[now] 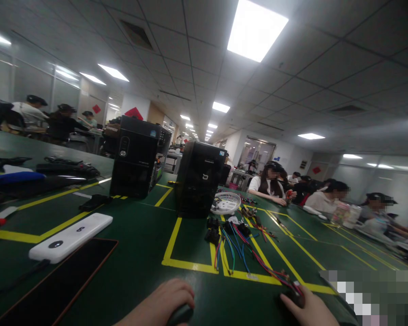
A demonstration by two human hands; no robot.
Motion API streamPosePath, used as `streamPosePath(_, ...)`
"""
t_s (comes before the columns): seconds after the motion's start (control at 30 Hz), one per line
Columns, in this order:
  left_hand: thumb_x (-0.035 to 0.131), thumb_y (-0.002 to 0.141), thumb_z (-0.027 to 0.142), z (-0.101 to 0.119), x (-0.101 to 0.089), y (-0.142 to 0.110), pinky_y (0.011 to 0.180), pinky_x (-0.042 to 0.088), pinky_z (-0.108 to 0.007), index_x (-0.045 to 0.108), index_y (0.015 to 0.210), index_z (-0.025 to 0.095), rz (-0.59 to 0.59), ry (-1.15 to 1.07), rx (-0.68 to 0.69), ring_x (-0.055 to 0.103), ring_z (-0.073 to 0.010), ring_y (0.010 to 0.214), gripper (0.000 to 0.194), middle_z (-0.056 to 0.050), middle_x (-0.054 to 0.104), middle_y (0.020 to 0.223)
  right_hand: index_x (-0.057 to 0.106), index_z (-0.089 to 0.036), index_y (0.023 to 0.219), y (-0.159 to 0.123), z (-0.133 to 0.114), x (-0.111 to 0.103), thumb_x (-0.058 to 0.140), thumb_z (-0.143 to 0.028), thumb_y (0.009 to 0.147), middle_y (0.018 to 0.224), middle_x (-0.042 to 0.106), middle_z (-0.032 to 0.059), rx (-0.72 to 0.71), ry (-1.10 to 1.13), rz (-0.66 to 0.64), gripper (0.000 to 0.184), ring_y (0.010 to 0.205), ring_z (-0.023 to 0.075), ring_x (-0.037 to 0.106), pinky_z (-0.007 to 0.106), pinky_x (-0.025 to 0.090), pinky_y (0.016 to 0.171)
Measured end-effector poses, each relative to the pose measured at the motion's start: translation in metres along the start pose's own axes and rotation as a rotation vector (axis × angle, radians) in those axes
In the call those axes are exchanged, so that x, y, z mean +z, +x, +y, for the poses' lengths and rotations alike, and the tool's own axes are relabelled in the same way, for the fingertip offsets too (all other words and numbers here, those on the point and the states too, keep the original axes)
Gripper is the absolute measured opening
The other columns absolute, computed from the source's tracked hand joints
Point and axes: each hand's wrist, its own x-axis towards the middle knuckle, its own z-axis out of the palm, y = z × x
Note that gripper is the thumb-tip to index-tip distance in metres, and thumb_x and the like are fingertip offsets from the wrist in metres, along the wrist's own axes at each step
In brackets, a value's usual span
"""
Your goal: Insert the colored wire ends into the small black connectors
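At the near edge, my left hand (165, 301) has its fingers curled over a dark rounded object (182, 313), whose kind I cannot make out. My right hand (309, 305), to the right, grips a small black part with wires (295, 296) between thumb and fingers. Red and blue wires (258, 259) run from there toward a group of black connectors (238, 226) on the green table. More blue, green and yellow wire ends fan out beside them, inside yellow tape lines. The lower part of each hand is cut off by the frame.
Two black computer towers (134, 158) (200, 179) stand ahead. A white basket (226, 202) sits beside the right one. On the left lie a white power strip (71, 237), a dark flat panel (59, 280) and a blue-handled item (12, 181). Other people sit at tables beyond.
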Motion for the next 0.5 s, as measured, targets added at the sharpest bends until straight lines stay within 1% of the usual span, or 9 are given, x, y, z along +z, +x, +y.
streamPosePath(0.07, 0.067, 0.082, 0.018, -0.003, 0.001, 0.001, 0.099, 0.039, -0.033, 0.062, 0.109, 0.029, -0.014, 0.009, 0.021, 0.052, -0.0236, 0.112, 0.029, -0.001, 0.059, 0.121, 0.064, -0.011, 0.101, 0.000, 0.001, -0.007, 0.032, -0.047, 0.086, 0.099, 0.071, 0.0184, 0.029, 0.049, 0.041, 0.051, 0.093, 0.0289, 0.068, 0.035, 0.048, 0.079)
streamPosePath(0.13, 0.066, 0.084, 0.021, -0.006, 0.001, 0.002, 0.098, 0.039, -0.033, 0.063, 0.107, 0.028, -0.020, 0.020, 0.043, 0.053, -0.0239, 0.112, 0.024, -0.002, 0.059, 0.121, 0.065, -0.012, 0.099, 0.000, 0.001, -0.017, 0.024, -0.039, 0.088, 0.103, 0.071, 0.0180, 0.075, 0.077, 0.053, 0.050, 0.095, 0.0275, 0.067, 0.034, 0.047, 0.081)
streamPosePath(0.2, 0.065, 0.084, 0.020, -0.009, 0.000, 0.004, 0.097, 0.040, -0.033, 0.063, 0.105, 0.027, -0.013, 0.030, 0.051, 0.053, -0.0239, 0.112, 0.023, -0.002, 0.059, 0.121, 0.066, -0.013, 0.095, 0.000, 0.001, -0.024, 0.024, -0.030, 0.086, 0.094, 0.073, 0.0161, 0.109, 0.073, -0.010, 0.046, 0.088, 0.0263, 0.069, 0.033, 0.048, 0.076)
streamPosePath(0.27, 0.066, 0.083, 0.019, -0.010, 0.000, 0.004, 0.096, 0.040, -0.033, 0.063, 0.104, 0.026, -0.021, 0.035, 0.053, 0.053, -0.0241, 0.112, 0.023, -0.002, 0.059, 0.122, 0.065, -0.013, 0.093, -0.001, 0.000, -0.027, 0.026, -0.023, 0.084, 0.082, 0.074, 0.0139, 0.095, 0.059, -0.095, 0.041, 0.077, 0.0250, 0.069, 0.032, 0.048, 0.068)
streamPosePath(0.3, 0.066, 0.082, 0.018, -0.010, 0.000, 0.005, 0.096, 0.041, -0.033, 0.063, 0.104, 0.026, -0.037, 0.038, 0.056, 0.053, -0.0243, 0.112, 0.023, -0.002, 0.059, 0.122, 0.065, -0.013, 0.092, -0.001, 0.000, -0.026, 0.027, -0.021, 0.083, 0.080, 0.074, 0.0135, 0.077, 0.054, -0.114, 0.040, 0.075, 0.0247, 0.069, 0.031, 0.047, 0.067)
streamPosePath(0.37, 0.066, 0.082, 0.017, -0.008, -0.001, 0.005, 0.096, 0.041, -0.034, 0.063, 0.103, 0.025, -0.045, 0.043, 0.051, 0.053, -0.0243, 0.112, 0.023, -0.003, 0.059, 0.121, 0.065, -0.014, 0.088, -0.001, 0.002, -0.023, 0.028, -0.024, 0.083, 0.084, 0.073, 0.0144, 0.055, 0.058, -0.089, 0.038, 0.077, 0.0250, 0.069, 0.032, 0.047, 0.069)
streamPosePath(0.43, 0.065, 0.083, 0.016, -0.004, -0.002, 0.005, 0.096, 0.040, -0.033, 0.063, 0.103, 0.026, -0.022, 0.038, 0.046, 0.053, -0.0235, 0.112, 0.023, -0.002, 0.059, 0.120, 0.066, -0.016, 0.084, 0.000, 0.007, -0.020, 0.030, -0.034, 0.086, 0.090, 0.073, 0.0155, 0.048, 0.090, -0.046, 0.040, 0.084, 0.0265, 0.068, 0.033, 0.047, 0.074)
streamPosePath(0.5, 0.064, 0.084, 0.015, -0.001, -0.002, 0.004, 0.097, 0.039, -0.032, 0.063, 0.102, 0.026, -0.008, 0.026, 0.044, 0.054, -0.0222, 0.111, 0.021, -0.001, 0.060, 0.119, 0.066, -0.017, 0.084, 0.001, 0.013, -0.018, 0.031, -0.042, 0.086, 0.091, 0.073, 0.0148, 0.057, 0.133, -0.046, 0.043, 0.086, 0.0272, 0.068, 0.035, 0.047, 0.076)
